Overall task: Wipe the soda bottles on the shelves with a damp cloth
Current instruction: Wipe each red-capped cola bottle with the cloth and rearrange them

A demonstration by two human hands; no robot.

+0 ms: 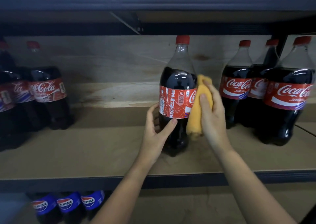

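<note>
A large cola bottle (177, 90) with a red cap and red label stands upright alone in the middle of the wooden shelf (102, 152). My left hand (156, 129) grips its lower body from the left, thumb across the front just under the label. My right hand (211, 110) holds a folded orange cloth (196, 114) and presses it against the bottle's right side, over the label's edge. The part of the bottle behind the cloth is hidden.
Three more cola bottles (237, 85) stand close on the right, the nearest a hand's width from my right hand. Another group of cola bottles (46, 93) stands at the left. Blue-labelled Pepsi bottles (68, 205) sit on the shelf below. An upper shelf (153, 18) hangs just above the caps.
</note>
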